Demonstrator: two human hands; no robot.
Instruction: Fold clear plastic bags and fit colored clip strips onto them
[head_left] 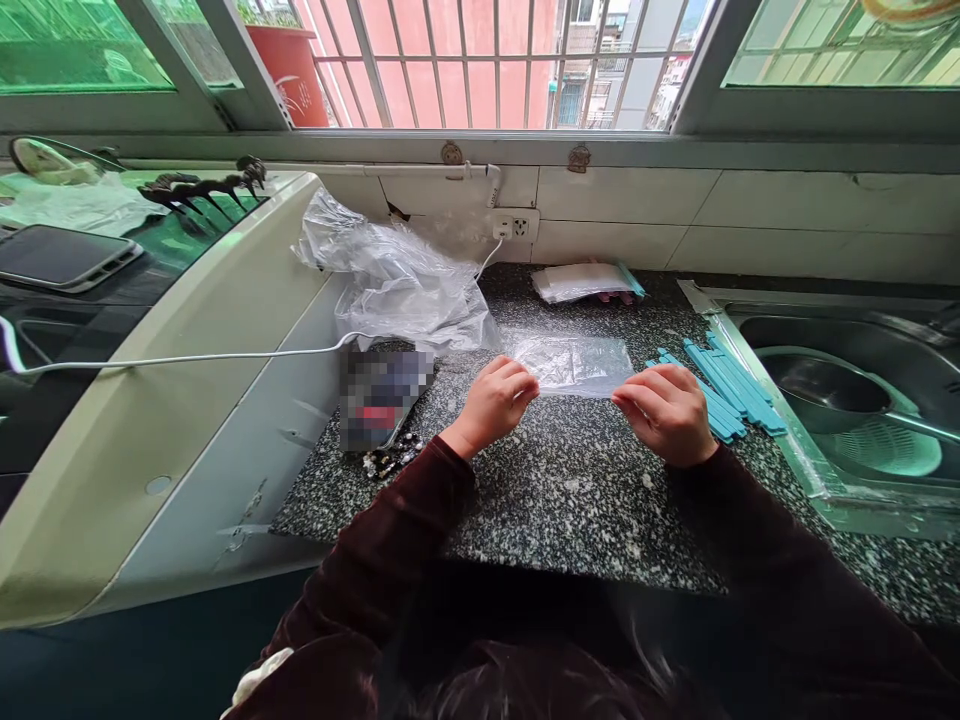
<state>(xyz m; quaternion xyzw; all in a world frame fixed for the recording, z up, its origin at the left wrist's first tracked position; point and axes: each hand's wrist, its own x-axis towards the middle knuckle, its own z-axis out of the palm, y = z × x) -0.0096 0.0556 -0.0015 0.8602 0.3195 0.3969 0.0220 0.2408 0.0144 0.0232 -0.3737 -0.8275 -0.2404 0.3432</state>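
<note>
Because square pixel blocks cover the dark rectangular object [386, 395] on the left of the speckled black-and-white stone tabletop [570, 510], its surface cannot be read; a small cluster of black and white beads [391, 460] lies just by its near end. One thin white cable [187, 358] runs in from the left and drops out of sight at a large crumpled sheet of clear plastic [409, 280]. The right hand [670, 412] partly hides a spread of long, flat turquoise strips [731, 385], and the picture's edge cuts off the metal sink [795, 450] beyond them.

Between the hands lies a flat rectangular bag of clear plastic [577, 362]; whether it rests on the tabletop or is slightly lifted is hard to tell. The left hand [493, 402], knuckles up, has its fingers curled and pinches the bag's near left corner against the thumb. Mirroring it, the right hand closes thumb and fingertips on the near right corner. Both forearms, in dark velvety sleeves [390, 540], angle inward from below.
</note>
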